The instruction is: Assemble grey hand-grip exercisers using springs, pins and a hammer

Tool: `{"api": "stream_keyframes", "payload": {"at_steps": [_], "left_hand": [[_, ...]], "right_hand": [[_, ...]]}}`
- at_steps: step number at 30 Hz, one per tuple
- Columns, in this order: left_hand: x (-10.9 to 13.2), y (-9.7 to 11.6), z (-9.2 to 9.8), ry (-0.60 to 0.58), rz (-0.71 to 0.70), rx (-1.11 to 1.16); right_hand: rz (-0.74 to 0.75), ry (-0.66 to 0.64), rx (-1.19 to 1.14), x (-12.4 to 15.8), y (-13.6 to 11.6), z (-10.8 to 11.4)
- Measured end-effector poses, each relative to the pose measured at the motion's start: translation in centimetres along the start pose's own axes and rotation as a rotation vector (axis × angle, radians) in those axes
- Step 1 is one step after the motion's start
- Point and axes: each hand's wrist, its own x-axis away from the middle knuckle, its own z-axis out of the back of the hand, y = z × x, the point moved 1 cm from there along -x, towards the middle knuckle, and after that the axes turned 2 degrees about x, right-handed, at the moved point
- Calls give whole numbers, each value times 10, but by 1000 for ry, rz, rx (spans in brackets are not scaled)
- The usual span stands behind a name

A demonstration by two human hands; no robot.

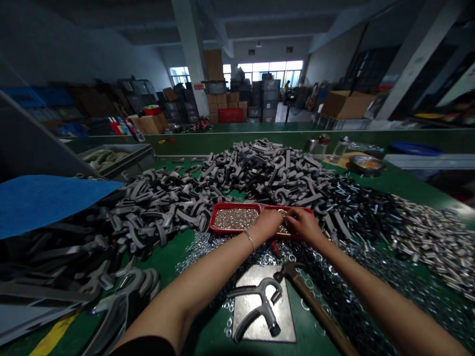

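Note:
My left hand (268, 223) and my right hand (303, 223) meet over the right red tray (312, 213), which holds small metal parts. The fingers of both are drawn together in a pinch; whatever is between them is too small to make out. To the left stands a second red tray (212, 222) full of tiny shiny metal pieces. Below my forearms, a grey hand grip strengthener (264, 301) with a spring lies on a square metal plate (285, 324). A wooden-handled hammer (315, 304) rests along the plate's right side.
A large heap of grey plastic handles (260, 170) spreads behind the trays. Loose metal rings (196, 254) surround them. Silver cylindrical parts (438, 242) pile up on the right. A blue sheet (52, 200) and a grey crate (139, 158) are on the left.

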Motion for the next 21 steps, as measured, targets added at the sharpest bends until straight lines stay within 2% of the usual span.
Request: {"api": "stream_keyframes", "payload": {"at_steps": [3,5,7,9,13,17,21], "left_hand": [[10,-7,3,73,4,118],[18,-7,6,143,20,216],[31,-2,5,198,39,324],[51,8,0,219,44,435],[113,23,-16,224,68,602],[175,12,-26,266,174,659],[208,6,-34,306,244,648]], "right_hand": [[14,-5,-136,49,-13,3],[41,-82,-210,96,-23,-3],[58,-180,-310,138,-31,-14],[58,-219,-319,164,-35,-25],[75,-198,-185,172,-37,-35],[115,-175,-86,164,-39,-37],[212,-168,72,165,-52,-38]]}}
